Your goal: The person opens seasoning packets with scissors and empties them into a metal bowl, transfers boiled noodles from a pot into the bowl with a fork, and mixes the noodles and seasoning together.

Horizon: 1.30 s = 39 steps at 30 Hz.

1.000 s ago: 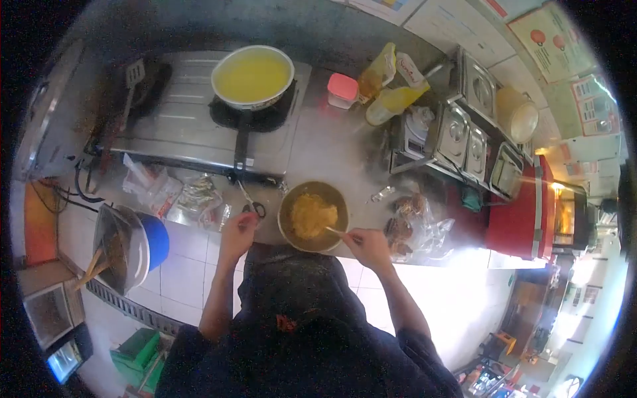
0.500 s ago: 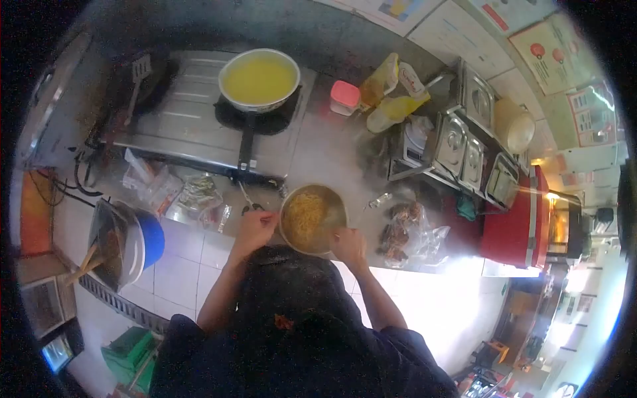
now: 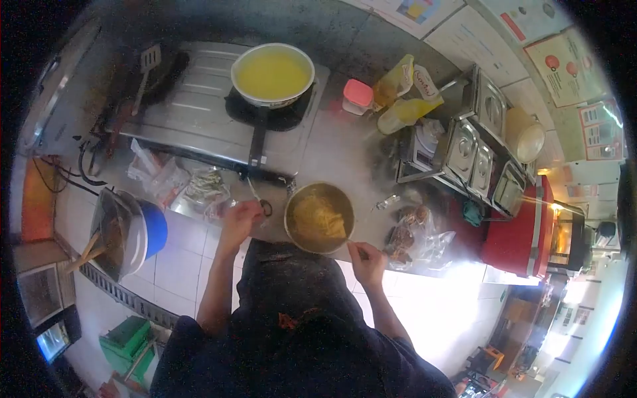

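Note:
A round metal bowl with a yellowish-brown mixture inside stands at the counter's front edge, close to my body. My right hand is pinched at the bowl's lower right rim, closed on the thin handle of a utensil that reaches into the mixture; its far end is hard to make out. Left of the bowl, my left hand hovers apart from it with fingers drawn together, beside the black-handled scissors. Whether it holds anything is too small to tell.
A pan of yellow liquid sits on the stove. Plastic bags lie left, and a bag of brown food lies right. Beyond are a pink-lidded tub, bottles, metal containers and a red box.
My right hand has shifted outward from over the bowl to its lower right rim. My left hand first came closer to the bowl, then moved back left. The view has shifted slightly.

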Each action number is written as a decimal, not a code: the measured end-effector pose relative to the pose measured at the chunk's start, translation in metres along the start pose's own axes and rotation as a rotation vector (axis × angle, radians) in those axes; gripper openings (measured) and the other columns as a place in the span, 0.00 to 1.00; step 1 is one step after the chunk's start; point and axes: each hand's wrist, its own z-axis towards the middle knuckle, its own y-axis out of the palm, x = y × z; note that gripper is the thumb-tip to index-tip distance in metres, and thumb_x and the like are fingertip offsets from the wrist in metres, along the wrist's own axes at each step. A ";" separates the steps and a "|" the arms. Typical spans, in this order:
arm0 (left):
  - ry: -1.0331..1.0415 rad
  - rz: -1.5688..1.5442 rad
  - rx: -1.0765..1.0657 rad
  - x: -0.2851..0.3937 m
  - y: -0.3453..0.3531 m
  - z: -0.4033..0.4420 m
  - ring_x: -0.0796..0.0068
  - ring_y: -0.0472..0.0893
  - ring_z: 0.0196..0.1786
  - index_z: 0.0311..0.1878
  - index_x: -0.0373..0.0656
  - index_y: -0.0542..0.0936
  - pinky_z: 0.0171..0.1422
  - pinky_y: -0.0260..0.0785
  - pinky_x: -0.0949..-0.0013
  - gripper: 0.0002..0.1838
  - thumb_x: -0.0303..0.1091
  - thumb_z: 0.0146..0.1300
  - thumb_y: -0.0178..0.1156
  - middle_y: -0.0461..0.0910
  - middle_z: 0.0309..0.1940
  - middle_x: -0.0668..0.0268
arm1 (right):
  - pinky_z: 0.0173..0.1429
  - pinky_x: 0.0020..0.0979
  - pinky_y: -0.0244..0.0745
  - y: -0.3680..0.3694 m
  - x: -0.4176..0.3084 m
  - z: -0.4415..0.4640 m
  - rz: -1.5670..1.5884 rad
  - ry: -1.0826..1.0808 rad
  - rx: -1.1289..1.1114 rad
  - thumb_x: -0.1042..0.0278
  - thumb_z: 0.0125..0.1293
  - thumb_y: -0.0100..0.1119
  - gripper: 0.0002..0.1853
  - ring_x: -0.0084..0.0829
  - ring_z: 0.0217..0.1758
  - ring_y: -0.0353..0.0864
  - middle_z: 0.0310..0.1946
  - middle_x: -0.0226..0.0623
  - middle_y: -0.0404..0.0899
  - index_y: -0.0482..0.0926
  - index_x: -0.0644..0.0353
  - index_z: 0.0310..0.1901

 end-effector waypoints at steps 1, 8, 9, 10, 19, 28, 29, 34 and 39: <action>-0.003 0.001 0.003 0.002 -0.004 0.000 0.75 0.82 0.43 0.47 0.35 0.81 0.49 0.75 0.72 0.12 0.35 0.71 0.59 0.84 0.42 0.63 | 0.29 0.33 0.74 -0.014 -0.014 -0.001 0.001 0.001 -0.004 0.60 0.63 0.69 0.13 0.30 0.22 0.81 0.22 0.41 0.83 0.86 0.63 0.32; 0.009 0.055 0.045 0.023 -0.005 0.001 0.76 0.82 0.43 0.48 0.35 0.81 0.49 0.74 0.72 0.12 0.35 0.69 0.61 0.84 0.40 0.65 | 0.33 0.40 0.78 -0.002 -0.016 0.013 -0.173 -0.076 -0.043 0.57 0.66 0.63 0.15 0.44 0.29 0.85 0.27 0.43 0.85 0.86 0.61 0.30; 0.024 0.051 0.066 0.015 -0.002 0.002 0.77 0.82 0.42 0.48 0.35 0.81 0.48 0.74 0.72 0.13 0.35 0.68 0.62 0.84 0.40 0.65 | 0.34 0.42 0.78 0.005 -0.013 0.017 -0.458 -0.054 -0.136 0.56 0.67 0.61 0.16 0.45 0.30 0.86 0.27 0.44 0.85 0.85 0.61 0.30; 0.016 0.037 0.075 0.006 0.003 0.001 0.77 0.82 0.42 0.48 0.35 0.81 0.48 0.74 0.72 0.13 0.35 0.68 0.62 0.84 0.40 0.65 | 0.35 0.44 0.79 0.007 -0.011 0.019 -0.743 -0.047 -0.237 0.55 0.68 0.59 0.18 0.46 0.31 0.86 0.27 0.44 0.85 0.85 0.60 0.29; 0.104 0.698 -0.196 -0.007 0.051 -0.011 0.65 0.87 0.46 0.49 0.38 0.84 0.52 0.78 0.64 0.14 0.36 0.67 0.61 0.86 0.43 0.55 | 0.35 0.48 0.78 0.030 0.037 0.034 -0.768 0.031 -0.239 0.51 0.68 0.57 0.21 0.49 0.28 0.85 0.22 0.51 0.82 0.84 0.61 0.27; 0.076 0.685 -0.151 0.007 0.038 -0.018 0.61 0.85 0.49 0.53 0.36 0.82 0.55 0.76 0.63 0.16 0.37 0.69 0.57 0.86 0.45 0.53 | 0.30 0.30 0.71 0.039 0.051 0.017 0.006 -0.063 -0.247 0.56 0.64 0.67 0.15 0.22 0.21 0.75 0.20 0.37 0.82 0.88 0.62 0.36; 0.057 0.633 -0.141 -0.003 0.031 -0.014 0.62 0.85 0.48 0.52 0.37 0.82 0.55 0.76 0.63 0.16 0.37 0.69 0.58 0.86 0.45 0.54 | 0.31 0.31 0.73 0.031 0.047 0.014 0.046 -0.012 -0.225 0.55 0.64 0.67 0.16 0.25 0.23 0.78 0.21 0.40 0.82 0.87 0.63 0.36; 0.147 0.478 -0.083 -0.027 0.004 -0.001 0.65 0.86 0.46 0.51 0.38 0.83 0.55 0.76 0.65 0.14 0.36 0.67 0.60 0.86 0.43 0.58 | 0.32 0.34 0.75 0.000 -0.001 0.015 0.012 0.058 -0.164 0.53 0.66 0.65 0.19 0.33 0.26 0.84 0.24 0.45 0.84 0.87 0.64 0.35; 0.150 0.622 -0.092 -0.008 0.007 0.000 0.63 0.86 0.46 0.51 0.43 0.84 0.53 0.76 0.63 0.14 0.36 0.66 0.59 0.87 0.42 0.58 | 0.34 0.38 0.77 0.017 -0.037 0.022 -0.726 0.065 -0.266 0.49 0.65 0.63 0.21 0.47 0.28 0.84 0.28 0.49 0.85 0.87 0.63 0.35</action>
